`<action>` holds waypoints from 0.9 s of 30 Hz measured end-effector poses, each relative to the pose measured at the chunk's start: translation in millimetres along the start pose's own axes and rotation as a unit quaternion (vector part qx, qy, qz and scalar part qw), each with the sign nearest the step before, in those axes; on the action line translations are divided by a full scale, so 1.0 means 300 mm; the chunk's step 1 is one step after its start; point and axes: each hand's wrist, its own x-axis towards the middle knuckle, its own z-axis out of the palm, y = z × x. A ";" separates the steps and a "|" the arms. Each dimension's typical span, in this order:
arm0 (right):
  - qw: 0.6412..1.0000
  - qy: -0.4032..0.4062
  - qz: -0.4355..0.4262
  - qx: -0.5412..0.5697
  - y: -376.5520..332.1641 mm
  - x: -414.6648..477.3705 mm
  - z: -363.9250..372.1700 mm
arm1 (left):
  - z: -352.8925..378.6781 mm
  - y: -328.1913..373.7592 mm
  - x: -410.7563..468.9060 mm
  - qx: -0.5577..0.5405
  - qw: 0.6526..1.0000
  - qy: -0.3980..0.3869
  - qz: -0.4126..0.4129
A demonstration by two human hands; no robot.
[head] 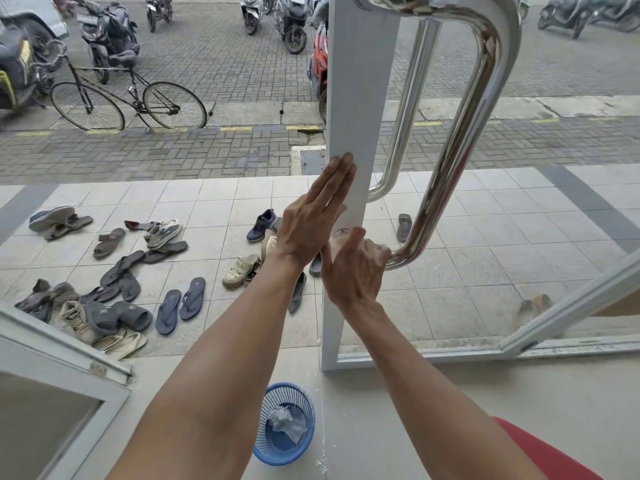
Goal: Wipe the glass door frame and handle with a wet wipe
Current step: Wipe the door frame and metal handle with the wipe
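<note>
Pressing with left hand [313,220] flat, fingers straight, together, pointing up. Gripping wet wipe [381,250] in right hand [355,271], fingers curled, thumb raised. Reaching forward, wrists close.

Handle [460,133] top cropped; wipe [382,250] mostly under right hand [356,268].

No text could be read anywhere. The plate [88,18] on a parked motorbike [107,36] was a pale blur, its characters lost. Small pale patches [103,311] on the grey slides [119,315] were perhaps brand marks, but they were too small to make out. A thin dark curved mark [341,232] stood on the white frame [360,98] and formed no letter or number that could be told.
</note>
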 end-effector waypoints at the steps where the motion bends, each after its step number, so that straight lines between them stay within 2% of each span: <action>1: 1.000 -0.002 -0.011 0.009 0.006 -0.002 -0.009 | -0.001 0.000 -0.001 0.000 1.000 -0.002 0.000; 4: 0.999 -0.005 -0.044 0.015 0.034 -0.012 -0.029 | 0.003 -0.002 -0.002 0.003 1.000 -0.007 0.002; 7: 0.998 0.010 -0.053 -0.027 0.053 0.001 -0.030 | 0.006 -0.002 -0.001 0.008 1.000 -0.010 -0.001; 12: 0.997 0.004 0.038 -0.066 -0.006 0.052 -0.008 | 0.002 -0.006 -0.001 0.007 1.000 -0.012 0.002; 14: 0.991 -0.072 0.109 -0.037 -0.027 0.093 -0.032 | 0.000 -0.008 -0.001 0.011 1.000 -0.012 0.005; 17: 0.949 -0.183 0.246 0.079 -0.024 0.171 -0.098 | -0.006 -0.010 0.000 0.011 1.000 -0.012 0.011; 19: 0.930 -0.227 0.270 0.104 -0.001 0.206 -0.116 | -0.006 -0.009 -0.001 0.006 1.000 -0.010 0.010; 21: 0.927 -0.248 0.260 0.106 0.016 0.220 -0.113 | -0.003 -0.007 -0.003 0.012 1.000 -0.008 0.011; 24: 0.929 -0.242 0.255 0.116 0.025 0.224 -0.107 | -0.008 -0.010 -0.001 0.023 1.000 -0.007 0.018; 27: 0.938 -0.188 0.264 0.121 0.015 0.198 -0.114 | -0.009 -0.016 -0.001 0.025 1.000 -0.006 0.017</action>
